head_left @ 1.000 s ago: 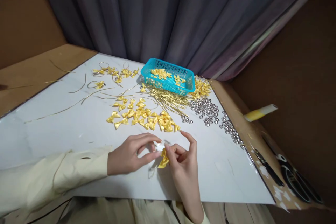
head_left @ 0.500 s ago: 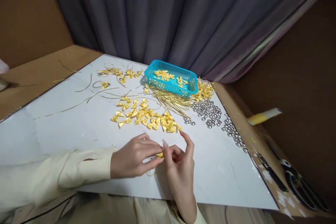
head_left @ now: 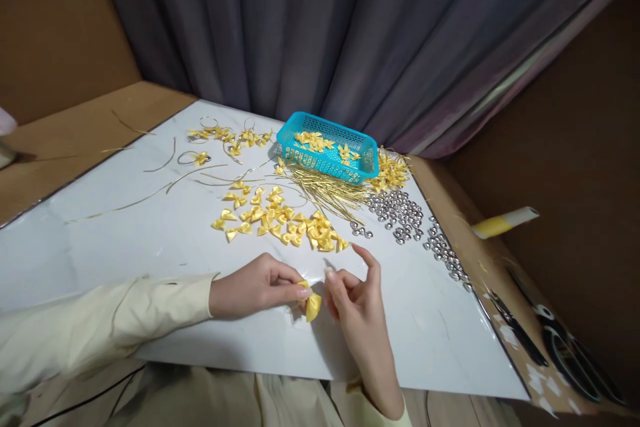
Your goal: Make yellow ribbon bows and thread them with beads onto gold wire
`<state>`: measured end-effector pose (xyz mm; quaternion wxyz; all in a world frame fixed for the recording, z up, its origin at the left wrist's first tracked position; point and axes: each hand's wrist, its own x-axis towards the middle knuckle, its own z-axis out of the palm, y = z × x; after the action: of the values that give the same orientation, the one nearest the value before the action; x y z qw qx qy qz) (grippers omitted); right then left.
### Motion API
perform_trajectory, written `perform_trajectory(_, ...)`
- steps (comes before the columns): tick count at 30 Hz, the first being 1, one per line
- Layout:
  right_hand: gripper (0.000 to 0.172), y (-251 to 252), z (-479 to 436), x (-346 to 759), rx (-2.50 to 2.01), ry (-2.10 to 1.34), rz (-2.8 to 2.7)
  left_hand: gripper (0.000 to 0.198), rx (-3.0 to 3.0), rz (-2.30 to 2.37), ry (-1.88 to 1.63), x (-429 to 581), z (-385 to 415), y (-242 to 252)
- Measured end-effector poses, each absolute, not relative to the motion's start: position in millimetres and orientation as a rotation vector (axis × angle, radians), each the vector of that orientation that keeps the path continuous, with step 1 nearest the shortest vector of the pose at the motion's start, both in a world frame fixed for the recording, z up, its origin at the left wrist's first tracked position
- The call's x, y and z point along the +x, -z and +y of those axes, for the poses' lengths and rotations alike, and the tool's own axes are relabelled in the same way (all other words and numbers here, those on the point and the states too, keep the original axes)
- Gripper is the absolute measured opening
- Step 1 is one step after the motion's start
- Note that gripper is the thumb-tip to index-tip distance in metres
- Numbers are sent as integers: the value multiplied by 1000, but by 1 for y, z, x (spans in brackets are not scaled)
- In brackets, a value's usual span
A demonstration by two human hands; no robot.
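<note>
Between the thumb and fingers of my left hand is a yellow ribbon bow, held just above the white tabletop. My right hand is a little to the right of that bow, apart from it. Its thumb presses toward curled fingers while one finger sticks up; whatever may be in that pinch is too small or hidden to make out. Just beyond both hands lies a loose spread of yellow ribbon bows.
A blue basket holding yellow bows stands at the back, with gold cords before it. Small silver beads lie to the right. Finished-looking looped bows are at back left. Scissors and a black-handled tool rest at the right edge.
My hands have moved apart, the right one shifting right. The yellow bow, mostly covered by fingers before, now shows in my left hand.
</note>
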<state>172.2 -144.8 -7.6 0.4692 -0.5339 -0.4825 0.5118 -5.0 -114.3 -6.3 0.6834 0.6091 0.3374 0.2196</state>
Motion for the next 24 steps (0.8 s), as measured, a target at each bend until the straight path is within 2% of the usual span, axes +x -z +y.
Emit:
perform_trajectory(5,66,6,-147,168,-1221,-1537,-1082,28,1218,665,-515,-5,-114,9)
perform_trajectory(12,63,1,-154,161,-1169,-1535,-1024,27,1114,543,-441,-2,-116,8)
perform_trajectory(18,53,-8,-145,198,-1325,-1162,-957,24,1068,544,-385,-4,-119,12)
perform_trajectory(24,62,-18,-141,268,-1321,-734,-646,27,1106,605,-333,-8,-118,14)
